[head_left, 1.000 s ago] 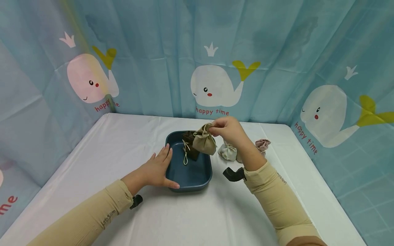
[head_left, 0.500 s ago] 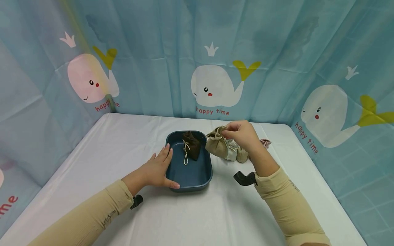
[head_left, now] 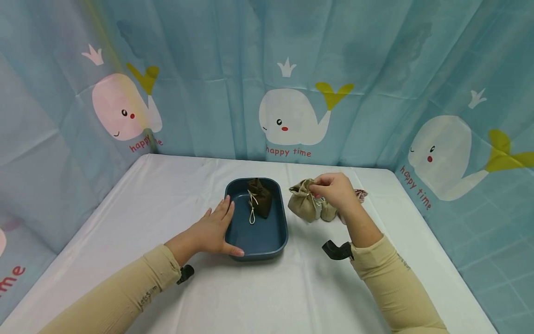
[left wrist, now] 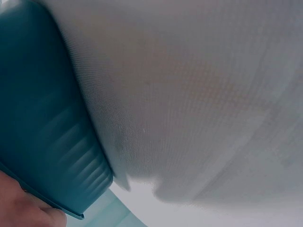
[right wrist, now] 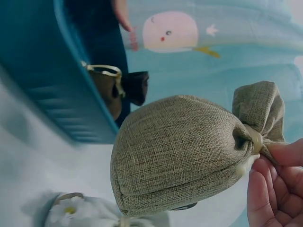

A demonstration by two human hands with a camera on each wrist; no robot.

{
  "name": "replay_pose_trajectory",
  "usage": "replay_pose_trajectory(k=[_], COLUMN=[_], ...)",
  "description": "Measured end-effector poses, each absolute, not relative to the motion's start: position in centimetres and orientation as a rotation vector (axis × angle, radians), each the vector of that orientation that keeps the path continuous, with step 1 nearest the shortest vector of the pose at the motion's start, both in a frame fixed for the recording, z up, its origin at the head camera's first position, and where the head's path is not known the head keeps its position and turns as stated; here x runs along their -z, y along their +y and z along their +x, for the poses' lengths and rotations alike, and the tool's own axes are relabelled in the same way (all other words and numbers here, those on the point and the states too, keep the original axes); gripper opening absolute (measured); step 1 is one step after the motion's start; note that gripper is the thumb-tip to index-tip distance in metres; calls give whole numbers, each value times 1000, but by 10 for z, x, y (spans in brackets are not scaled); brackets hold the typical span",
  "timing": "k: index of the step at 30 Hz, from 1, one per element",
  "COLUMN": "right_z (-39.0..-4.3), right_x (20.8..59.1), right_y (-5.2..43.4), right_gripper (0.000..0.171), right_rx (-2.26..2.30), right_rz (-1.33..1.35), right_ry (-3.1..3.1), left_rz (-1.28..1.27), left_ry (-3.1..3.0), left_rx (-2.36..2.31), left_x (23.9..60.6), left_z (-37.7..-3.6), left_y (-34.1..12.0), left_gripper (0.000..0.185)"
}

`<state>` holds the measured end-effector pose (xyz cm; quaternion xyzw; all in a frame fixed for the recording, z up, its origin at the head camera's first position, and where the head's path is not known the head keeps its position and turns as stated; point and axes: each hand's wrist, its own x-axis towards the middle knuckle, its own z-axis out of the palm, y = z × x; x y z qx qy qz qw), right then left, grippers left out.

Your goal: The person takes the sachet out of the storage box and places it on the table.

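Note:
My right hand (head_left: 337, 191) pinches the gathered neck of an olive-beige drawstring pouch (head_left: 302, 205), right of the blue basin (head_left: 258, 239). In the right wrist view the plump pouch (right wrist: 180, 151) hangs from my thumb and fingers, close to the basin wall. A dark brown drawstring pouch (head_left: 262, 202) lies inside the basin toward its far end, its pale cord looped out. My left hand (head_left: 212, 227) rests with spread fingers on the basin's left rim. The left wrist view catches only a bit of that hand (left wrist: 26, 208) at the rim.
Behind the held pouch are a beige pouch (head_left: 328, 211) and a pink one (head_left: 360, 195), partly hidden by my right hand. A white pouch with a flower (right wrist: 78, 208) lies on the white-covered table (head_left: 250, 297). Blue whale-print curtains (head_left: 208, 93) surround the table.
My right hand has carried the olive-beige pouch from over the basin's right rim to the right and lower, beside the basin. My left hand has not moved.

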<state>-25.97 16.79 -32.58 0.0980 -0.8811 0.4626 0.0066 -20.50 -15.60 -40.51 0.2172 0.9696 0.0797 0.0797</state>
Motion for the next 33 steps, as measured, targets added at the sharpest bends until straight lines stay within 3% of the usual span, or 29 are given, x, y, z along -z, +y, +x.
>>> replay_pose_trajectory(k=[33], right_z=[-263], right_x=[389], right_y=[172], right_gripper=[11], right_rx=[-1602], right_rz=[47], right_ry=[-2772], left_rz=[643], left_ry=[2906], left_rx=[-230], left_x=[407], left_z=[-205], left_y=[-156], left_gripper=[135])
